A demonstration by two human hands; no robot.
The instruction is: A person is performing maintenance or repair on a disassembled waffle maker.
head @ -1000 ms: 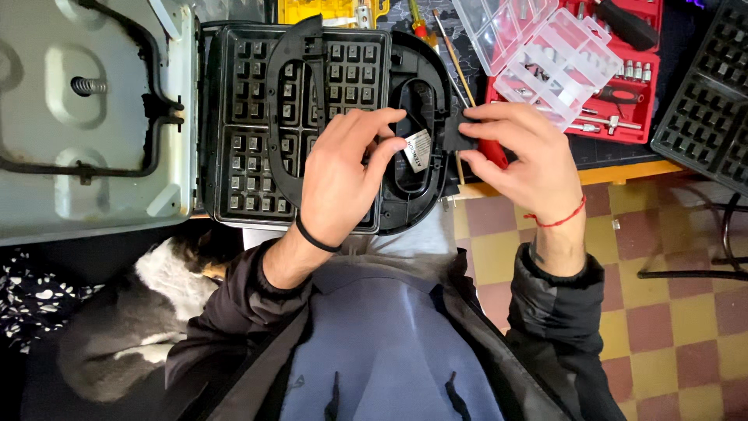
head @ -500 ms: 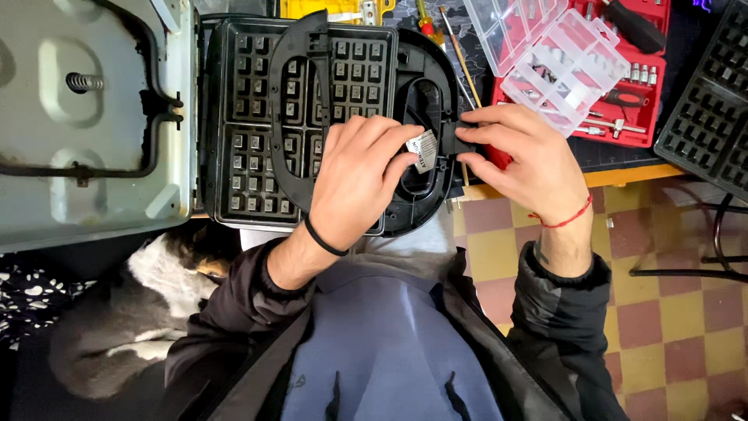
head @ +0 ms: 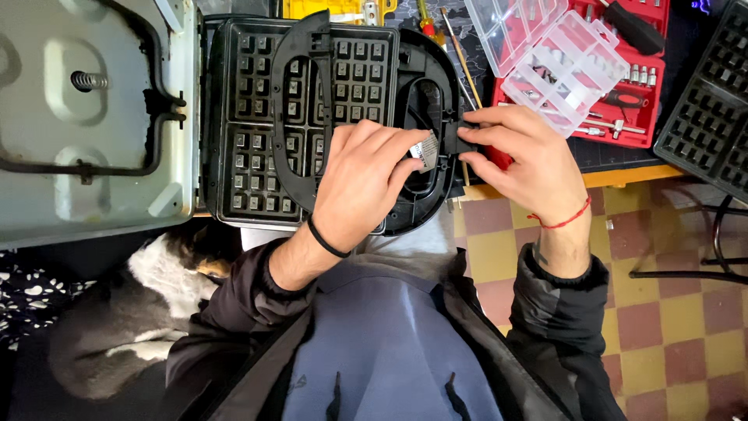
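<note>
open waffle iron shell [head: 86, 117], grey metal with a black wire element and a spring, fills the left of the bench. beside it the black waffle plate [head: 257, 125], and lying over that the black plastic housing frame [head: 366, 117] with an oval opening. dark grid plate [head: 705, 93] at far right edge. red tool case [head: 650, 86] top right, with a clear compartment box [head: 557, 66] lying open across it; yellow object [head: 335, 8] at top edge.

left hand [head: 362, 183]: fingers curled over the frame, tips pinching a small silver tab [head: 426, 150] at the oval's rim. right hand [head: 530, 160]: thumb and fingers closed on a small black plastic piece [head: 460, 136] at the frame's right edge.

risks, my read: tab looks thin, could bend or snap if twisted; frame overhangs the bench edge and could slide off; a dropped small part could land on the cat [head: 132, 312] below.
</note>
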